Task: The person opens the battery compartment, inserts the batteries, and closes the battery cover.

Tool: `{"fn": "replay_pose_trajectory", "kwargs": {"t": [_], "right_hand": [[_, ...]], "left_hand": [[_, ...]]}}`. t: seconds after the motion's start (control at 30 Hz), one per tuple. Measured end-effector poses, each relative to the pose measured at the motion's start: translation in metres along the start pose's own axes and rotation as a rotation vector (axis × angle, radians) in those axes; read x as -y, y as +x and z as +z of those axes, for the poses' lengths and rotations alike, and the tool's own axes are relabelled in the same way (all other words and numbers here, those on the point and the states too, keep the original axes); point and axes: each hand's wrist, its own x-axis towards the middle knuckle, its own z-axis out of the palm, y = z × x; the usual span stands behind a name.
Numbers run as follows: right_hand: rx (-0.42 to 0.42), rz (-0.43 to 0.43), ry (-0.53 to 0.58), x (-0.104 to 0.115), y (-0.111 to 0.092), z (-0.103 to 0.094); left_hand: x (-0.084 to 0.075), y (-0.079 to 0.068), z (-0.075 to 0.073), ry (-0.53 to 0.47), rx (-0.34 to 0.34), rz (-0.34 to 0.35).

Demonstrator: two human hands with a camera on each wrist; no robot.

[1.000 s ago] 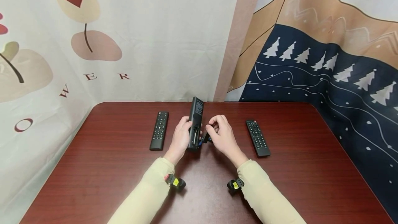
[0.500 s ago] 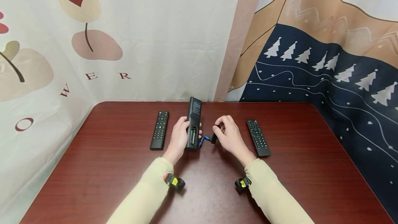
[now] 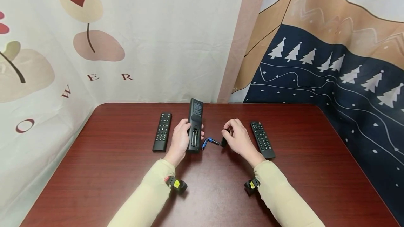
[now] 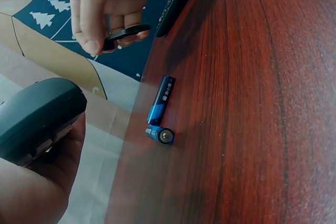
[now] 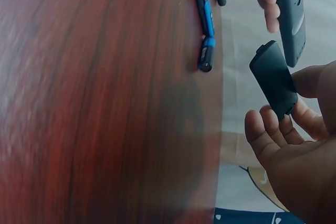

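My left hand [image 3: 180,138] grips a black remote control [image 3: 197,116], its back turned up and the battery compartment [image 3: 195,137] uncovered. Between the thumb and fingers of my right hand [image 3: 239,138] is the small black battery cover [image 5: 274,78], held apart from the remote. Two blue-and-black batteries lie on the table between the hands: one battery [image 3: 204,144] close beside the remote, the other battery [image 3: 213,141] angled away to its right. In the left wrist view their ends meet, with one battery [image 4: 161,99] pointing toward the right hand.
A second black remote [image 3: 162,132] lies buttons up left of my left hand. Another black remote [image 3: 262,140] lies at the right, close to my right hand. The dark red table [image 3: 110,171] ends at patterned curtains [image 3: 170,45] along its back.
My right hand has moved right, away from the remote, with the battery cover. The left hand has turned the remote so its back faces up more, and both batteries now show fully.
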Motion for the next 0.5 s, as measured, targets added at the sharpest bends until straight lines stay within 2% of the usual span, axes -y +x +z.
{"fn": "replay_pose_trajectory", "kwargs": {"t": [0.17, 0.5], "right_hand": [[0.039, 0.031, -0.036, -0.007, 0.000, -0.003], [0.064, 0.085, -0.158, -0.016, 0.000, -0.006]], "left_hand": [[-0.001, -0.001, -0.001, 0.017, -0.003, -0.012], [0.000, -0.001, -0.002, -0.003, -0.001, -0.020]]}}
